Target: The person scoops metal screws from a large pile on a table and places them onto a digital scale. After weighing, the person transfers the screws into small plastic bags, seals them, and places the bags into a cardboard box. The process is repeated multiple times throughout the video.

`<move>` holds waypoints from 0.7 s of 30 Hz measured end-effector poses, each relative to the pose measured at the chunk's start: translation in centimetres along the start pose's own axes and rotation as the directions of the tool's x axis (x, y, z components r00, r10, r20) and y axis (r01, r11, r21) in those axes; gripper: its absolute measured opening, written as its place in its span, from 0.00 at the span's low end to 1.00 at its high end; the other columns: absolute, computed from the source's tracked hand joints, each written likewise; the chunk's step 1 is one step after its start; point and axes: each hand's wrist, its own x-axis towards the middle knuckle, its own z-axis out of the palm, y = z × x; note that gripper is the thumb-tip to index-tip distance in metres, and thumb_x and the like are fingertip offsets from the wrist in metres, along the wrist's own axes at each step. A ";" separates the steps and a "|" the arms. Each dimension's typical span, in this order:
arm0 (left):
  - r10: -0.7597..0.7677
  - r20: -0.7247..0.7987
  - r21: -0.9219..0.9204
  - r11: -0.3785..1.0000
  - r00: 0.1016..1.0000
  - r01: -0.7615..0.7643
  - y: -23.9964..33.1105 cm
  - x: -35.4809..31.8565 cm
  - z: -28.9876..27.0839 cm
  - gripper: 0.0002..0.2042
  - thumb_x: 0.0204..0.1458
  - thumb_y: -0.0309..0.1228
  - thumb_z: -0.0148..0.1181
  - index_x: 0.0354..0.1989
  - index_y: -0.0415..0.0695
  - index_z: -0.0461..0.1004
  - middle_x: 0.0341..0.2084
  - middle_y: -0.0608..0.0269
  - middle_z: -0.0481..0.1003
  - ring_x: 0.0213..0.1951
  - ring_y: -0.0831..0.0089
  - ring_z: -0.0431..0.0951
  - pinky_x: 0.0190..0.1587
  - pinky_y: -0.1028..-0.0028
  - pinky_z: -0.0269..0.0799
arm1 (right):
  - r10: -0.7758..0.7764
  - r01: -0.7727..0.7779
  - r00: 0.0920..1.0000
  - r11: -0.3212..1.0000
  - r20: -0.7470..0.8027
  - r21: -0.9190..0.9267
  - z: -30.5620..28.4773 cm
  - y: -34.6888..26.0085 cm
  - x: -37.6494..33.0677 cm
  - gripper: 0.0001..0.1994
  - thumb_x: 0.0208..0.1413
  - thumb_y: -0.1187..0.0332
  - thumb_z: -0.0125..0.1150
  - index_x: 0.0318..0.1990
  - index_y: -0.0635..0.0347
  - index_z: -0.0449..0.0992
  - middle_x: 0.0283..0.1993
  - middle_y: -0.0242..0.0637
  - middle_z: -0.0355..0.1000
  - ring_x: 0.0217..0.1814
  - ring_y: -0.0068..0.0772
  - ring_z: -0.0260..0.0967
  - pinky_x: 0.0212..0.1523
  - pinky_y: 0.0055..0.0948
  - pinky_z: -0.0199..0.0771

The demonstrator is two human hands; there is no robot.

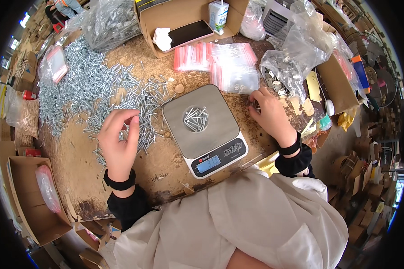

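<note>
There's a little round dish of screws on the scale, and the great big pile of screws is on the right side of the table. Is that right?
Not quite. The big pile of screws is on the left side of the table, as the head view shows. The little round dish of screws is on the scale, as you said.

Loose screws (76, 85) lie heaped on a worn wooden surface (83, 179) beside a digital scale (221, 120) and small clear bags (233, 56) in a cluttered workshop, where cardboard boxes (33, 215) crowd both sides.
</note>
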 end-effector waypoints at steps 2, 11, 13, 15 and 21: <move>0.009 0.014 -0.015 1.000 1.000 -0.009 0.1 0.0 -0.1 0.04 0.55 0.20 0.61 0.38 0.39 0.78 0.30 0.59 0.77 0.31 0.69 0.76 0.33 0.73 0.69 | -0.013 0.013 1.000 0.999 0.023 -0.033 -0.1 0.1 -0.3 0.12 0.49 0.72 0.65 0.40 0.63 0.71 0.38 0.48 0.68 0.43 0.54 0.71 0.43 0.44 0.73; 0.051 0.069 -0.044 0.998 0.996 -0.048 0.2 -0.1 0.2 0.03 0.57 0.21 0.61 0.38 0.36 0.78 0.30 0.60 0.76 0.31 0.73 0.74 0.36 0.76 0.69 | -0.104 0.104 0.995 0.991 0.008 -0.086 -0.4 -0.1 -1.1 0.13 0.49 0.72 0.65 0.41 0.63 0.71 0.40 0.46 0.65 0.44 0.52 0.69 0.44 0.43 0.73; 0.047 0.071 -0.050 0.998 0.996 -0.043 0.2 -0.1 0.3 0.03 0.57 0.21 0.61 0.38 0.36 0.77 0.30 0.60 0.76 0.30 0.73 0.74 0.36 0.75 0.69 | -0.104 0.104 0.995 0.991 0.006 -0.086 -0.5 -0.1 -1.7 0.13 0.48 0.72 0.65 0.40 0.64 0.70 0.40 0.46 0.65 0.44 0.51 0.68 0.44 0.43 0.73; 0.044 0.077 -0.054 0.998 0.996 -0.040 0.3 0.0 0.4 0.03 0.57 0.21 0.61 0.38 0.36 0.77 0.30 0.60 0.76 0.30 0.72 0.74 0.36 0.75 0.70 | -0.108 0.109 0.994 0.989 0.013 -0.101 -0.8 0.0 -2.5 0.12 0.47 0.72 0.64 0.38 0.64 0.70 0.40 0.46 0.64 0.43 0.51 0.68 0.43 0.43 0.73; 0.044 0.119 -0.039 0.998 0.992 -0.039 0.4 -0.1 0.7 0.03 0.57 0.21 0.61 0.38 0.36 0.78 0.30 0.59 0.76 0.31 0.72 0.74 0.36 0.74 0.70 | -0.118 0.116 0.993 0.981 0.001 -0.153 -1.2 0.7 -6.4 0.10 0.45 0.73 0.62 0.35 0.63 0.70 0.38 0.46 0.65 0.40 0.49 0.68 0.39 0.42 0.73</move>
